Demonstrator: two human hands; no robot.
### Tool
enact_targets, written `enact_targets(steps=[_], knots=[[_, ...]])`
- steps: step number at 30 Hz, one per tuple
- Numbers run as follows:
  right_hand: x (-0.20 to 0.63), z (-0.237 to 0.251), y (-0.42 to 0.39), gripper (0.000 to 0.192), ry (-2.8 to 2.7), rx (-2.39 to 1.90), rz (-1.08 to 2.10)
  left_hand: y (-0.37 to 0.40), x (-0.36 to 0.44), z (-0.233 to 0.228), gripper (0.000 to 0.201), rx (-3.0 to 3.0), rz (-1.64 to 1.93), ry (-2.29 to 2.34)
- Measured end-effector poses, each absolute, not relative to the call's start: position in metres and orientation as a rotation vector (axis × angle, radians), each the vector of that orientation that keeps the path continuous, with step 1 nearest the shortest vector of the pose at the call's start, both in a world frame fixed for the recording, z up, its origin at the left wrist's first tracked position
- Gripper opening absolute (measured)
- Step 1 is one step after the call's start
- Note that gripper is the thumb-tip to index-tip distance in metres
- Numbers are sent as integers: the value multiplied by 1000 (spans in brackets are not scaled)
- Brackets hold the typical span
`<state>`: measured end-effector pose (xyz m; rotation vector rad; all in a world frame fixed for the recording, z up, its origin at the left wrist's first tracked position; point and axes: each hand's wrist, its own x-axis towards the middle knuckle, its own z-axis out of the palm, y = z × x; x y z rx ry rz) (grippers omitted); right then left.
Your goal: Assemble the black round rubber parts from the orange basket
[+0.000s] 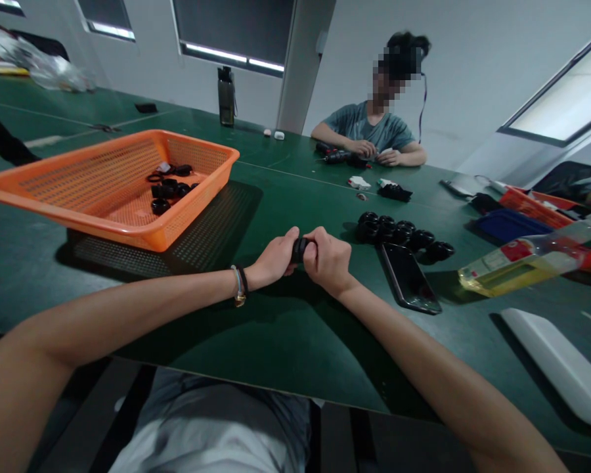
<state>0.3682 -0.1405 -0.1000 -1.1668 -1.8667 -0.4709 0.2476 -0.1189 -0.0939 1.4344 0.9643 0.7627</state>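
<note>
Centre of frame: left hand [276, 259] and right hand [328, 259] meet over the green counter [285, 341], both closed on one small black cylindrical part [300, 249]. The part sits between the two grips, only a short dark band of it showing in the gap; the rest is covered by fingers. Long axis appears to run left-right across the frame, from one palm toward the other, though so little is exposed that this is uncertain. Left thumb lies over its top left edge; right fingers curl around its right end. Part is held just above the counter surface, near the frame's middle. Bracelets on the left wrist.

Surroundings: orange basket [103, 184], upper left of the hands, tilted, holds a few black rings and parts [167, 187]. Right of the hands, a cluster of black round parts [401, 233] stands on the counter, well apart from the grips. Just below that cluster lies a dark phone [408, 276], face up. Far right: a bottle of yellow liquid [522, 263], lying on its side. Upper centre-right: another person [369, 131] seated across the counter, hands on small items of their own
</note>
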Motion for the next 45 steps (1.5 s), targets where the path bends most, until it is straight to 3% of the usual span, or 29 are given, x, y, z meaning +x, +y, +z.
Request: enact_targets(steps=[6,13,22,31,38,45], knots=[[354,-98,-145,16,-1762,-1394,-148,-123,241,-96,50,1732,982,1103],[344,-94,-150,17,-1508,-1406,136,-126,236,-91,48,2254,1003,1288],[337,-105,-148,23,-1251,-1361,416,-119,229,-86,47,2787,1017,1165],[345,-107,-143,19,-1394,-1369,219,-116,235,-88,37,2379,978,1153],[361,-101,-141,15,-1683,-1346,-74,-119,243,-89,53,1752,793,1088],[360,-98,-142,14,-1742,-1343,-33,-119,241,-91,49,2147,891,1182]])
